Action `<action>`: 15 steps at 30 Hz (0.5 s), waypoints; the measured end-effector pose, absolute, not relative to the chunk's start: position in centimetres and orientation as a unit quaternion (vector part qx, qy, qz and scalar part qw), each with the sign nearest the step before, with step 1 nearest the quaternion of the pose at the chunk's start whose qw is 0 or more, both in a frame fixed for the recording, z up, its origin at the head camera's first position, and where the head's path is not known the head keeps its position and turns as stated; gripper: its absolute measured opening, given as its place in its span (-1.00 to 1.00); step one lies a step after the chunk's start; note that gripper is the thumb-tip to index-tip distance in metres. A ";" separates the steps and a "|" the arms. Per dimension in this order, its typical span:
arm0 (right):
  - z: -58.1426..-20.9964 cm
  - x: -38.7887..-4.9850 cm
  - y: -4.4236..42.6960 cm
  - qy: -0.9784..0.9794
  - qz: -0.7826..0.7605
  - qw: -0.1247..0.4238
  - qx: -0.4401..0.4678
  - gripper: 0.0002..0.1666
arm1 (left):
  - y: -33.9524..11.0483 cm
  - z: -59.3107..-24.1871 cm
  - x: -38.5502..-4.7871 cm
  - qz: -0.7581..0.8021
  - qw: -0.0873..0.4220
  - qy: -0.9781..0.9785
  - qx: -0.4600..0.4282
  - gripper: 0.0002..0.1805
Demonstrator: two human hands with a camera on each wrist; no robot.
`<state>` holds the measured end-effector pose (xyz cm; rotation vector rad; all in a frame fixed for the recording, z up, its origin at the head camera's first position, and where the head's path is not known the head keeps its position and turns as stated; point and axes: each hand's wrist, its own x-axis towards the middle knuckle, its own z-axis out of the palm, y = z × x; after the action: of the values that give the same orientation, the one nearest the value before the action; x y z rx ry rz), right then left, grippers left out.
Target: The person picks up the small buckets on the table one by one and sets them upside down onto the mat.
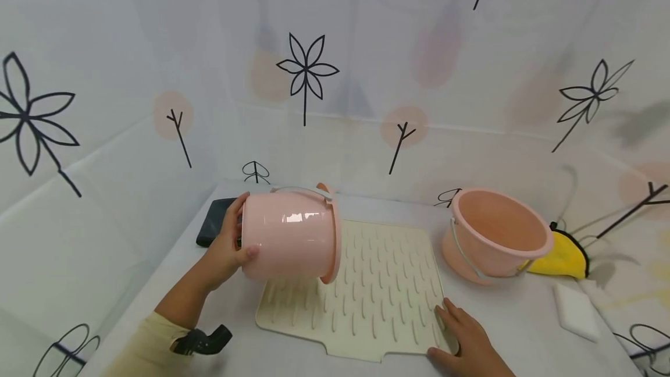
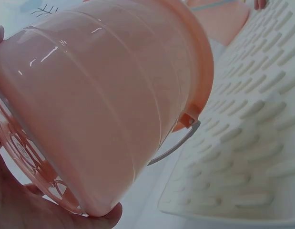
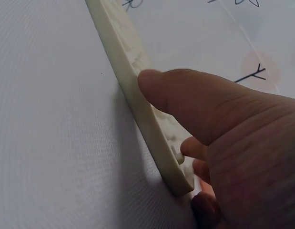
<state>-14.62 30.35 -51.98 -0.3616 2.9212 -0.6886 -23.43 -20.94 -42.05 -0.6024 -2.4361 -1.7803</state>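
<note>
My left hand (image 1: 227, 249) grips a glossy pink bucket (image 1: 290, 234) by its base. The bucket lies tilted on its side above the mat, its rim facing right and its inside hidden. In the left wrist view, the bucket's openwork base and pale wire handle (image 2: 178, 143) show. Beneath it spreads a cream ridged draining mat (image 1: 377, 284). At the mat's near right corner, my right hand (image 1: 468, 342) holds the edges between thumb and fingers. The right wrist view shows the thumb on the rim of the mat (image 3: 137, 102).
Right of the mat stands a second, wider pink bucket (image 1: 471, 255) with a wire handle. Behind it is a yellow cloth item (image 1: 560, 258) with black trim, and nearer lies a white block (image 1: 576, 312). A dark flat object (image 1: 214, 223) sits behind my left hand.
</note>
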 end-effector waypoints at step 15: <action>-51.7 -14.5 29.9 0.962 -0.242 0.111 -0.067 0.37 | -24.9 -38.5 -23.7 -0.554 0.001 -0.813 -0.177 0.13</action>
<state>-14.53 29.89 -51.74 -0.1974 2.8238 -0.7108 -23.65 -24.89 -38.52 -0.5555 -2.5540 -1.7400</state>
